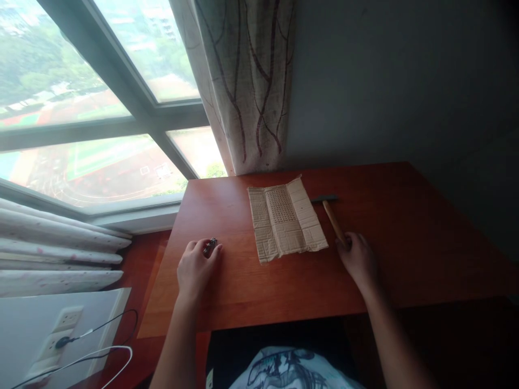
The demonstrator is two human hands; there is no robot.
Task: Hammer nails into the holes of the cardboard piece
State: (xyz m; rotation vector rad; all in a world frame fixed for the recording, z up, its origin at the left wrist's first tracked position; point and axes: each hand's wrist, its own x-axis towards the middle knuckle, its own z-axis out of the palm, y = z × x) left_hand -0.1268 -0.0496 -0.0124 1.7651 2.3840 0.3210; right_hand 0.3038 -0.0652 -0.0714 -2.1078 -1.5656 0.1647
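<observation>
Brown cardboard [284,232] lay creased on the table [235,297]; to its left, the left hand [194,269] pinched a cluster of nails [210,247], and to its right the right hand [359,260] was wrapped round the hammer [333,219]. I judged a loosened pinch could scatter nails, and uneven folds could make the cardboard shift.

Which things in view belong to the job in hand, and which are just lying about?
Belonging to the job:
hammer, gripped in the right hand
small metal pieces, at the left hand
creased cardboard, between the hands

Just around:
branch-patterned curtain
black plug in the wall socket
white cable
</observation>
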